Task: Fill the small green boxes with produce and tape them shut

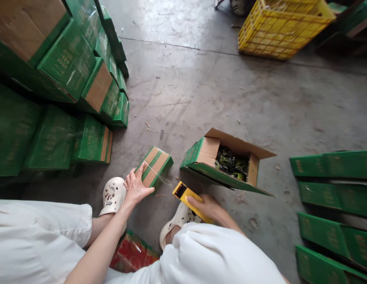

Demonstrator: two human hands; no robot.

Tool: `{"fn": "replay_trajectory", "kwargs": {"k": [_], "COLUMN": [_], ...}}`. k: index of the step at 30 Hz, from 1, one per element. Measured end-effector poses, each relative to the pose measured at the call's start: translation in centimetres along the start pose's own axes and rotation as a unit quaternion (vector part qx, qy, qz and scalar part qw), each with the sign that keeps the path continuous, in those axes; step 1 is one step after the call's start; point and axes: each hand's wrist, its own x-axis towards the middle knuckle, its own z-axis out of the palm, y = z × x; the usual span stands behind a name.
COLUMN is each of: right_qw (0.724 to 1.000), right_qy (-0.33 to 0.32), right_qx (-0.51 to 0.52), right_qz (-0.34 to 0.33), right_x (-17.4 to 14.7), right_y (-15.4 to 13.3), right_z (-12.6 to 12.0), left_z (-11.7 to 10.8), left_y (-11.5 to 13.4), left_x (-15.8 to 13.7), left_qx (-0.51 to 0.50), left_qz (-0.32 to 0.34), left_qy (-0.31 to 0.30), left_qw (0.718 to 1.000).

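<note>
My left hand [137, 187] spans the near end of a small closed green and brown carton [158, 164], thumb on one side and fingers on the other. A thin pale strand crosses this carton's top. In my right hand [205, 206] is a flat yellow tool [186, 194] with a dark slot near its tip; its exact kind is unclear. The tool's tip points toward the carton but is apart from it. Beyond my right hand, an open green carton [199, 152] stands with flaps raised. Dark, shiny wrapped green items [232, 161] fill it.
Stacked green cartons [68, 63] rise on the left. Several open green cartons [334, 197] line the right. A yellow plastic crate [281, 33] stands at the back on the concrete floor [183, 94]. Below me is a red and green box [132, 252], between my white clogs [114, 195].
</note>
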Motion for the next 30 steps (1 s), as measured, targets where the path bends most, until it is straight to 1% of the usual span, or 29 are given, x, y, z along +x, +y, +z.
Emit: {"fn": "replay_trajectory", "kwargs": {"k": [2, 4, 5, 7, 8, 10, 13, 16, 19, 21, 25, 30], "right_qw": [0.996, 0.988, 0.983, 0.980, 0.980, 0.981, 0.982, 0.980, 0.974, 0.973, 0.977, 0.971], "right_qy": [0.016, 0.033, 0.045, 0.055, 0.055, 0.051, 0.048, 0.056, 0.065, 0.062, 0.060, 0.076], "right_qx": [-0.091, -0.149, -0.176, -0.192, -0.193, -0.186, -0.183, -0.192, -0.215, -0.220, -0.201, -0.223], "right_qz": [0.001, -0.019, -0.019, -0.019, -0.014, -0.007, 0.000, -0.013, -0.032, -0.030, -0.030, -0.023], "right_x": [2.3, 4.5, 5.4, 6.8, 7.2, 7.5, 7.0, 6.1, 5.2, 4.4, 3.1, 3.8], "right_y": [-3.6, -7.5, -9.1, -11.4, -12.0, -12.0, -11.2, -11.3, -12.2, -12.5, -12.2, -11.8], "right_z": [0.6, 1.3, 1.7, 2.2, 2.3, 2.4, 1.9, 1.1, 0.3, -0.2, -0.5, 0.3], "left_z": [-0.4, -0.8, -0.9, -1.2, -1.3, -1.5, -1.9, -2.0, -1.5, -1.0, -0.3, 0.0], "left_y": [0.0, 0.3, 0.5, 0.9, 0.9, 0.6, -0.3, -0.4, 0.5, 1.2, 2.1, 2.9], "left_x": [0.3, 0.5, 0.6, 0.7, 0.9, 1.3, 2.1, 2.2, 1.6, 1.2, 0.7, 0.5], "left_qx": [-0.001, 0.009, 0.018, 0.037, 0.043, 0.045, 0.037, 0.046, 0.081, 0.103, 0.118, 0.115], "left_qz": [-0.002, 0.000, -0.003, -0.016, -0.021, -0.021, -0.012, -0.008, -0.011, -0.013, 0.001, -0.002], "left_qy": [-0.021, -0.033, -0.032, -0.027, -0.026, -0.035, -0.048, -0.050, -0.040, -0.029, -0.025, -0.012], "left_qw": [1.000, 0.999, 0.999, 0.999, 0.999, 0.998, 0.998, 0.998, 0.996, 0.994, 0.993, 0.993]}}
